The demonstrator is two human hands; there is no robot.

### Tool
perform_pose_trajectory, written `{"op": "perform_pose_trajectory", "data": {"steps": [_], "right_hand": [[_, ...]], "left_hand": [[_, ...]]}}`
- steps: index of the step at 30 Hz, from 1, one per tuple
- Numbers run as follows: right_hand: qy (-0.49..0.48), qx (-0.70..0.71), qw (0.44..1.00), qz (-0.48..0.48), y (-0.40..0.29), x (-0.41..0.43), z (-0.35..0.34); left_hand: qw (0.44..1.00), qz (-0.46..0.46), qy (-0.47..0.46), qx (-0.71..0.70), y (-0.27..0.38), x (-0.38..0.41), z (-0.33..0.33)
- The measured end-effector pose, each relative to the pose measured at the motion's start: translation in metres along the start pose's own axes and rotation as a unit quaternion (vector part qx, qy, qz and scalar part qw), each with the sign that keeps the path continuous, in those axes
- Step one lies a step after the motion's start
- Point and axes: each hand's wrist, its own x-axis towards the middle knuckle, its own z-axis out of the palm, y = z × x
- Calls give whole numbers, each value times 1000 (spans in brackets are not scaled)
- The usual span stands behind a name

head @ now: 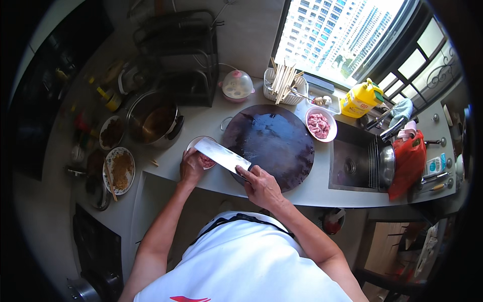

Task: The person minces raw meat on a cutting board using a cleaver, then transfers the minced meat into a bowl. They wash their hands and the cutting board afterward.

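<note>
My right hand point(266, 187) grips the handle of a cleaver point(222, 154), its broad steel blade pointing left over a small bowl point(196, 140). Pinkish minced meat point(206, 161) shows in that bowl beneath the blade, which hides part of it. My left hand point(191, 168) holds the bowl at its near left side, its fingers close to the blade's far end. Just right of the bowl lies a round dark chopping board point(271, 147) with a wet surface and a metal ring handle. A white bowl of sliced raw meat point(319, 125) stands beyond the board's right edge.
Right of the board is a sink point(349, 162) with a red plastic bag point(409, 162) beside it. A chopstick basket point(286, 85), an egg cooker point(237, 87) and a yellow jug point(360, 99) line the back. To the left stand a large pot point(153, 119) and a patterned plate point(120, 170).
</note>
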Motion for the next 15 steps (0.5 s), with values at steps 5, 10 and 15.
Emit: {"op": "perform_pose_trajectory", "data": {"steps": [5,10,15], "right_hand": [[20,-49,998,-31,2,-8,-1],[24,-24,998,52,12,-20,-4],[86,-87,972,198,65,-60,-10]], "left_hand": [[998,-58,-37,4,-20,-8,5],[999,-20,-25,-16,-20,-6,-1],[999,11,21,-29,-19,0,-2]]}}
